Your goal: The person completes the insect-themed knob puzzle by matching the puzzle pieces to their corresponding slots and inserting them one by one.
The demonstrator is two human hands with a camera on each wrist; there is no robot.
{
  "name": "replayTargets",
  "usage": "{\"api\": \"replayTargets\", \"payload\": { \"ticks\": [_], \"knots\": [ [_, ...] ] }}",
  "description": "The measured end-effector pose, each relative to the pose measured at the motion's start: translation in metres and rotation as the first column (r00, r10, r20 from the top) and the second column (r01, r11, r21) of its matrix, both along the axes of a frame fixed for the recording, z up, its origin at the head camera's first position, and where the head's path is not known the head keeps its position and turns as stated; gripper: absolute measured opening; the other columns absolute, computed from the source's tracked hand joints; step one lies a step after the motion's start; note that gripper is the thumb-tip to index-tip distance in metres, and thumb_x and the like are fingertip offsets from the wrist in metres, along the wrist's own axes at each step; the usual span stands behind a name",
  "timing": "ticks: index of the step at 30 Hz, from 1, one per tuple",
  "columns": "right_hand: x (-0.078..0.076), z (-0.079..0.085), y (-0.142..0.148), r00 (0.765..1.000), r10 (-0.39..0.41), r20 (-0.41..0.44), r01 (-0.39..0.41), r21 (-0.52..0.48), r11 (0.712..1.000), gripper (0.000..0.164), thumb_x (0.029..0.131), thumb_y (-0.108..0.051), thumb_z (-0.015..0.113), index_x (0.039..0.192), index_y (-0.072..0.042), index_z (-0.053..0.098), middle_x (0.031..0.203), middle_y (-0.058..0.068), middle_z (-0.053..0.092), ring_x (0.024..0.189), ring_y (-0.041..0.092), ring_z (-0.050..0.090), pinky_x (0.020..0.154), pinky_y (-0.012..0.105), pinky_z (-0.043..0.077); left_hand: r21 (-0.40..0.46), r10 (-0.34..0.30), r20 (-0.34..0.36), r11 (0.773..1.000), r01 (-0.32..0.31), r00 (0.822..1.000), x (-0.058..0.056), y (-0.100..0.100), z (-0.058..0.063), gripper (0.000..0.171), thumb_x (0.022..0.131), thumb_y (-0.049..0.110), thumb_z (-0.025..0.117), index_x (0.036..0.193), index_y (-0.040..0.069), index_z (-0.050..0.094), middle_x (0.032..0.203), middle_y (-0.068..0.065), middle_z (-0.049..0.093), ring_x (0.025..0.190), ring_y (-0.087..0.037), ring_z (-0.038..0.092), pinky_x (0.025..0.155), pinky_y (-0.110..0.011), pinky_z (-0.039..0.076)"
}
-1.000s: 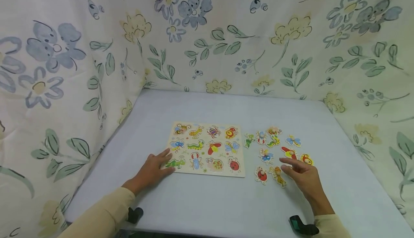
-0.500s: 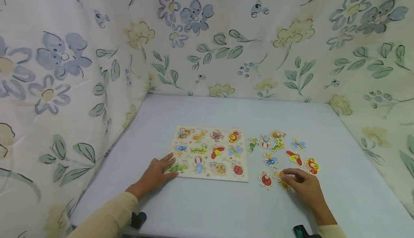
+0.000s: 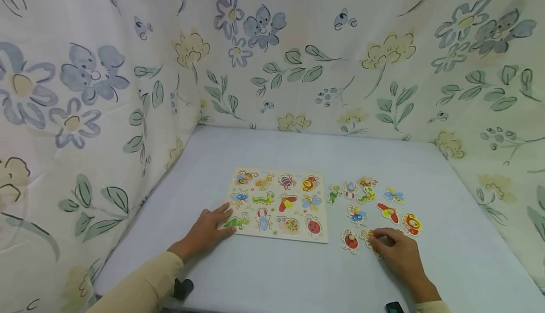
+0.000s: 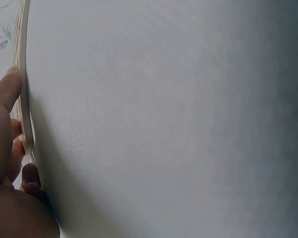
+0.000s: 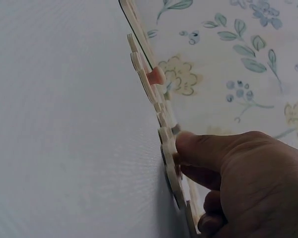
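Note:
A wooden insect puzzle board [image 3: 274, 187] lies flat on the white table, printed with rows of bugs. My left hand [image 3: 206, 230] rests at its lower left corner, fingers on the surface and thumb along the front edge; in the left wrist view the thumb [image 4: 7, 89] lies at the board's side. To the right, my right hand [image 3: 400, 251] pinches the yellow-brown striped insect puzzle piece [image 3: 367, 235], which its fingers partly cover. Seen edge-on in the right wrist view, that piece [image 5: 171, 173] is low by the tabletop. A ladybug piece [image 3: 350, 241] lies just left of it.
Several loose knobbed pieces lie right of the board, among them a blue fly [image 3: 356, 215], a red-winged bug [image 3: 388, 213], a red and yellow one [image 3: 411, 224] and a green caterpillar [image 3: 367, 195]. Flowered cloth [image 3: 298, 91] surrounds the table on its far sides.
My right hand has come down onto the striped insect piece, and its thumb and finger have closed on it. The left hand stays on the board. The head view has tilted slightly.

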State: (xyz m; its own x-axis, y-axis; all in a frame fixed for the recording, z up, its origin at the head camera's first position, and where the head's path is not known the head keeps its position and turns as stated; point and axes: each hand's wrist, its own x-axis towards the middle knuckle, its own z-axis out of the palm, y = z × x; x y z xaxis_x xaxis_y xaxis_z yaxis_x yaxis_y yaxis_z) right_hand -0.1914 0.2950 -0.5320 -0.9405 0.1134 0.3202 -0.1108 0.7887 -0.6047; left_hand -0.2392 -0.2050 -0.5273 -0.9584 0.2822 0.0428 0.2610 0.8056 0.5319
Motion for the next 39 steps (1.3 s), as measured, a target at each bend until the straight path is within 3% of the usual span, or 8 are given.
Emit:
{"api": "replayTargets", "payload": {
  "ticks": [8, 14, 20, 24, 28, 32, 39],
  "knots": [
    [0.0, -0.002, 0.0, 0.999, 0.023, -0.028, -0.024, -0.034, 0.999, 0.015, 0.079, -0.005, 0.079, 0.092, -0.012, 0.076, 0.074, -0.002, 0.054, 0.069, 0.013, 0.043, 0.056, 0.022, 0.035, -0.008, 0.017, 0.023, 1.0, -0.017, 1.0, 0.001, 0.001, 0.001, 0.065, 0.085, 0.04, 0.072, 0.138, 0.008, 0.053, 0.151, 0.0, 0.035, 0.086, -0.015, 0.038, 0.075, -0.033, 0.034],
    [-0.001, 0.004, 0.0, 0.988, 0.094, -0.121, -0.108, -0.113, 0.988, 0.02, 0.076, 0.0, 0.08, 0.092, -0.012, 0.077, 0.08, -0.002, 0.065, 0.069, 0.007, 0.047, 0.059, 0.017, 0.037, 0.002, 0.018, 0.01, 1.0, -0.018, 1.0, 0.0, 0.001, 0.004, 0.064, 0.085, 0.04, 0.072, 0.137, 0.007, 0.054, 0.151, -0.001, 0.037, 0.086, -0.015, 0.038, 0.074, -0.033, 0.034],
    [-0.005, 0.014, -0.003, 0.974, 0.175, -0.145, -0.202, -0.2, 0.959, 0.018, 0.078, 0.004, 0.078, 0.093, -0.007, 0.076, 0.092, 0.005, 0.071, 0.087, 0.001, 0.057, 0.073, 0.011, 0.042, 0.015, 0.016, 0.006, 1.0, -0.016, 1.0, 0.0, -0.001, 0.001, 0.064, 0.085, 0.041, 0.073, 0.137, 0.008, 0.054, 0.15, -0.001, 0.036, 0.085, -0.015, 0.038, 0.073, -0.033, 0.034],
    [-0.01, 0.028, -0.013, 0.96, 0.219, -0.172, -0.255, -0.224, 0.941, 0.017, 0.078, 0.008, 0.076, 0.091, -0.003, 0.076, 0.094, 0.011, 0.071, 0.091, 0.004, 0.058, 0.074, 0.011, 0.043, 0.019, 0.014, 0.008, 1.0, -0.014, 1.0, 0.0, -0.001, -0.001, 0.064, 0.085, 0.041, 0.073, 0.137, 0.009, 0.054, 0.151, 0.001, 0.036, 0.087, -0.015, 0.039, 0.075, -0.033, 0.034],
    [-0.015, 0.057, -0.035, 0.937, 0.276, -0.215, -0.319, -0.198, 0.927, 0.016, 0.075, 0.014, 0.074, 0.087, 0.003, 0.075, 0.092, 0.017, 0.07, 0.086, 0.01, 0.058, 0.071, 0.014, 0.043, 0.017, 0.02, 0.021, 1.0, -0.02, 1.0, 0.0, -0.001, 0.001, 0.064, 0.085, 0.042, 0.073, 0.138, 0.011, 0.053, 0.151, 0.003, 0.035, 0.088, -0.014, 0.039, 0.077, -0.033, 0.035],
    [-0.029, 0.078, -0.056, 0.915, 0.329, -0.235, -0.372, -0.171, 0.912, 0.015, 0.077, 0.014, 0.072, 0.089, 0.004, 0.074, 0.092, 0.018, 0.07, 0.084, 0.015, 0.057, 0.071, 0.016, 0.042, 0.037, 0.027, 0.013, 0.999, -0.028, 1.0, 0.001, 0.0, 0.005, 0.063, 0.085, 0.04, 0.074, 0.137, 0.009, 0.054, 0.15, 0.002, 0.037, 0.087, -0.014, 0.039, 0.076, -0.033, 0.035],
    [-0.071, 0.07, -0.069, 0.891, 0.397, -0.218, -0.434, -0.157, 0.887, 0.014, 0.083, 0.005, 0.072, 0.094, -0.004, 0.076, 0.099, 0.01, 0.071, 0.092, 0.012, 0.056, 0.075, 0.02, 0.042, 0.048, 0.024, 0.008, 0.999, -0.024, 1.0, 0.003, -0.001, 0.002, 0.063, 0.085, 0.041, 0.073, 0.135, 0.007, 0.056, 0.149, 0.001, 0.04, 0.086, -0.013, 0.038, 0.076, -0.033, 0.034]
  ]
}}
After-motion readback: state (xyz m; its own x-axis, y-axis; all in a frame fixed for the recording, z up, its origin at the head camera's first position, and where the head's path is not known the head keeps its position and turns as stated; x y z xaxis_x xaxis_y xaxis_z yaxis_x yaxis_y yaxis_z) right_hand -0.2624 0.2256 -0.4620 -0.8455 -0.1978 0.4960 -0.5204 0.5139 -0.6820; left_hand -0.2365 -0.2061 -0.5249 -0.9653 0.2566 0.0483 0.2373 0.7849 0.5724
